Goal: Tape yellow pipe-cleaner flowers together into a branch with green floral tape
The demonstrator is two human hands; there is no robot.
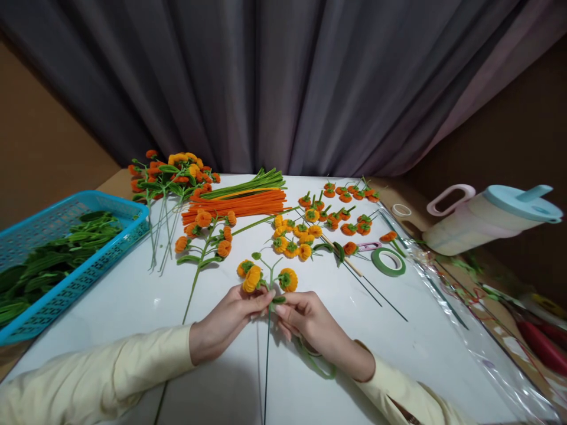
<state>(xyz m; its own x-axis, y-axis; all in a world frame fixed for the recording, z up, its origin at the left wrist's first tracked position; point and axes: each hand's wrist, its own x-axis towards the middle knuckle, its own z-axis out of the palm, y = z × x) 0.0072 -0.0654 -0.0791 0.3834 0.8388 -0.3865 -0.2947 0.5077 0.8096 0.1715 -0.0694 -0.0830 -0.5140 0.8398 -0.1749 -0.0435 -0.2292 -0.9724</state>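
My left hand is closed, pinching the stem of a flower spray made from fuzzy pipe cleaners. Its yellow-orange blooms stand above the fingers, with one more on the right of the stem and a leaf bud at the top. A long dark wire runs down from the grip toward the table's near edge. My right hand is closed beside the stem, its fingertips pinching a small green leaf against it. Under the right wrist lies a loop of green tape, partly hidden.
A spray of orange blooms lies left of my hands. Behind are orange pipe cleaners and loose yellow flower heads. A green tape roll lies to the right, near a tumbler. A blue basket of leaves stands left.
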